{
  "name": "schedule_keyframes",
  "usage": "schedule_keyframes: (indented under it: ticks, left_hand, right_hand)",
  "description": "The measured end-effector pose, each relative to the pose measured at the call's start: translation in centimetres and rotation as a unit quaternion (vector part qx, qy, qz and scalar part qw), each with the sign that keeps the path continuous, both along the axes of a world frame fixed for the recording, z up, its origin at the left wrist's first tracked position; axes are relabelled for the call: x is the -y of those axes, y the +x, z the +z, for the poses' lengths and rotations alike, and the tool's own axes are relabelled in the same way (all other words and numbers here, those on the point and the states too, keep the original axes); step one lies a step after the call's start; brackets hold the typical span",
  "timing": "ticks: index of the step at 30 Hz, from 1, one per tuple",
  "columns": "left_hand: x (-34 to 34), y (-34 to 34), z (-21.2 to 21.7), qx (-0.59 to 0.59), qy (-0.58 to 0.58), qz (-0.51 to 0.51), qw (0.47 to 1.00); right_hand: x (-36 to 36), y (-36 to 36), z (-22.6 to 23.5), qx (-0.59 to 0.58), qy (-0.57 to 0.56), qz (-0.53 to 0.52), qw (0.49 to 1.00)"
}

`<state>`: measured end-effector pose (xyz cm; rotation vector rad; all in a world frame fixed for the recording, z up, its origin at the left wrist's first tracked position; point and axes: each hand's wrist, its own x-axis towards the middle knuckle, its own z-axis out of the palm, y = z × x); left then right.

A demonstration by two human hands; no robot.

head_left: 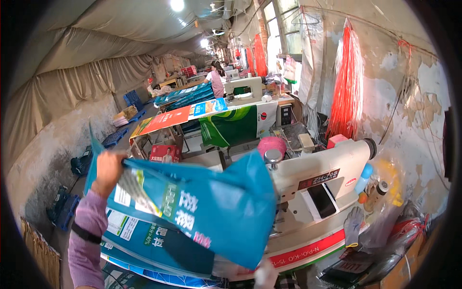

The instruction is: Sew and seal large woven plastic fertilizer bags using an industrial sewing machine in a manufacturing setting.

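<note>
Left grip (109, 168): fingers closed, pinching the folded upper-left edge of a teal printed bag (226, 207); exact fingertip contact is hidden by the fold. Right grip (266, 275): pale motion blur at the lower edge, just by the bag's lower right corner; can't tell whether spread or pinching.

Bag is lifted and tilted, spanning from the left grip across to the needle end of a cream sewing machine (313, 166). Below it, a stack of teal bags (127, 233) lies spread out, partly covered. The lifted bag stands in the way: it blocks the view of part of the stack and of the bench area left of the machine.

Under the machine's arm, a dark phone-like rectangle (321, 200). Right of it, a grey glove (352, 225), then a blue bottle (365, 174). Pink thread cone (272, 144) behind the machine head. Red box (165, 153) beyond the lifted bag. Red-and-white strands (345, 91) hang on the right wall. Further back, a green sheet (230, 127), a second sewing machine (245, 91) and a co-worker (218, 82) beside more teal bags (191, 95).
</note>
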<state>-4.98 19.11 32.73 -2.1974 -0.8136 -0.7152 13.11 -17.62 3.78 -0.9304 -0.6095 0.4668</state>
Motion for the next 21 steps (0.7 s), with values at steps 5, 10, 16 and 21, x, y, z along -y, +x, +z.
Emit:
schedule_keyframes:
  ticks: [5,10,16,21]
  left_hand:
    - [1.9,-2.0,-0.3,-0.024,-0.022,-0.036,0.999]
    - [9.8,7.0,3.7,0.085,-0.059,-0.232,0.967]
    - [20.7,21.2,-16.3,-0.133,-0.405,-0.398,0.812]
    - [14.7,13.7,-33.8,0.012,-0.492,-0.152,0.857]
  right_hand:
    - [0.6,-1.7,-2.0,0.366,-0.140,-0.054,0.919]
    - [0.5,-2.4,-1.1,0.128,-0.133,0.075,0.980]
    - [6.1,0.1,-0.7,0.051,-0.307,0.236,0.921]
    - [8.2,2.5,-6.9,0.106,-0.362,0.225,0.898]
